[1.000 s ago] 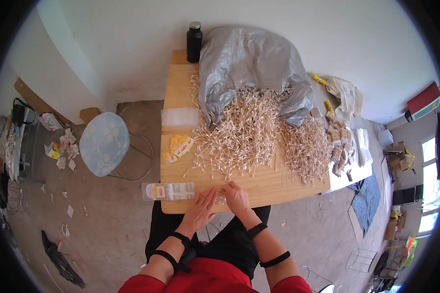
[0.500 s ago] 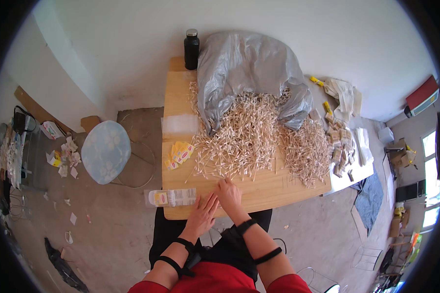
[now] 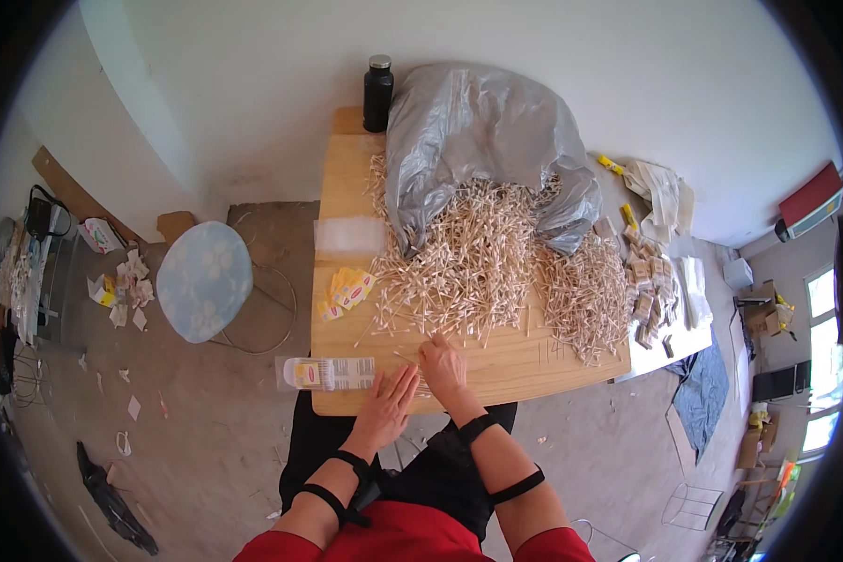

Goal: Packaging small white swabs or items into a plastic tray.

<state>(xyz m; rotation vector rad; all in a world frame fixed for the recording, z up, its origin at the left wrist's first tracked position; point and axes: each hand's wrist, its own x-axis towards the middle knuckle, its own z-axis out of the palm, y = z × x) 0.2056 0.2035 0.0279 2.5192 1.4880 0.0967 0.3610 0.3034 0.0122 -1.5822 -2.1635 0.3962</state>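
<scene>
left hand [image 3: 385, 397] slid left, flat at table edge [image 3: 347, 408] | right hand [image 3: 443, 365] pinching sticks [image 3: 459, 272]

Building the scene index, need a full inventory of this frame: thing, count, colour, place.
table: 1, light wood, centre
sticks: two heaps, too many to count, pale, mid table
bag: 1, grey plastic, far end of table, over the sticks
bottle: 1, black, far left corner of table
labels: small pile, yellow, left of sticks
clear packet: 1, table's left edge
filled packet: 1, clear with yellow label, near left corner
stool: 1, pale blue, floor left of table
left hand: flat at table's near edge
right hand: on table by loose sticks
</scene>
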